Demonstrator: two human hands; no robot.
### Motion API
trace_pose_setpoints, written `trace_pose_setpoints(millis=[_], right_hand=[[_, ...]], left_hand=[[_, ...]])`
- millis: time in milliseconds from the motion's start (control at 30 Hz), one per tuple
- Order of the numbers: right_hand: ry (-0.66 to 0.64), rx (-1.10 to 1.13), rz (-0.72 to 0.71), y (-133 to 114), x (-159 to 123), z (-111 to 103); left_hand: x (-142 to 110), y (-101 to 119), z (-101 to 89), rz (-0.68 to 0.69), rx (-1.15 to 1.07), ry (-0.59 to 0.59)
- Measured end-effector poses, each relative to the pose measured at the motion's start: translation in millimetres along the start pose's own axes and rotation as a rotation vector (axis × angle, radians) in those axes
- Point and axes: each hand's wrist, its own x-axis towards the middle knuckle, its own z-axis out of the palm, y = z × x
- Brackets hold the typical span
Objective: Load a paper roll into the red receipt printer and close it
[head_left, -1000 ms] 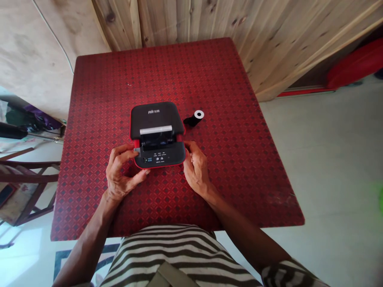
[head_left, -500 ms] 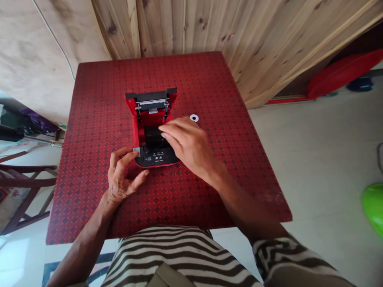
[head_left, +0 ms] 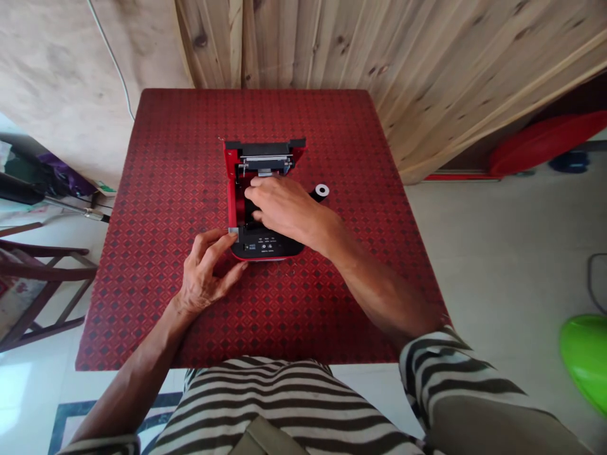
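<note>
A red and black label printer (head_left: 268, 246) stands on the table with its lid (head_left: 265, 150) raised. My left hand (head_left: 202, 272) grips the printer's front left corner, fingertips at a grey tab and thumb by the front edge. Inside the paper bay, my right hand (head_left: 284, 205) has its fingers bent round something dark that it mostly hides. Just beyond that wrist lies a black roll (head_left: 322, 190) with a white end and a dark hole, partly covered by the hand.
The printer sits on a red patterned table (head_left: 156, 158) against a wooden wall (head_left: 308, 44). To the left is a dark wooden chair (head_left: 42, 278). A green object (head_left: 585, 354) rests on the floor at the right, and a red one (head_left: 545, 145) beyond it.
My right hand has moved deeper into the bay, its fingers now further left over the dark part. The left hand keeps its hold at the corner. The whole view has shifted slightly.
</note>
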Motion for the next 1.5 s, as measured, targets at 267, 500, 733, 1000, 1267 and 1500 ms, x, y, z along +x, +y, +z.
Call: trace_pose_setpoints(millis=[267, 500, 733, 1000, 1267, 1500], right_hand=[[0.116, -0.063, 0.080, -10, -25, -14], [0.222, 0.076, 0.058, -10, -39, -38], [0.328, 0.683, -0.029, -20, -120, -78], [0.176, 0.900, 0.280, -47, -186, 28], [0.078, 0.887, 0.296, -53, -196, 50], [0.178, 1.044, 0.484, 4, -187, 20]], left_hand=[[-2, -2, 1.7, 0.000, 0.018, -0.004], [0, -5, 2.6, 0.023, -0.018, 0.003], [-2, -4, 1.3, -0.010, 0.021, -0.013], [1, 2, 1.9, -0.003, -0.042, -0.001], [1, 3, 2.0, 0.000, -0.031, 0.011], [3, 4, 0.6, 0.011, -0.035, 0.009]])
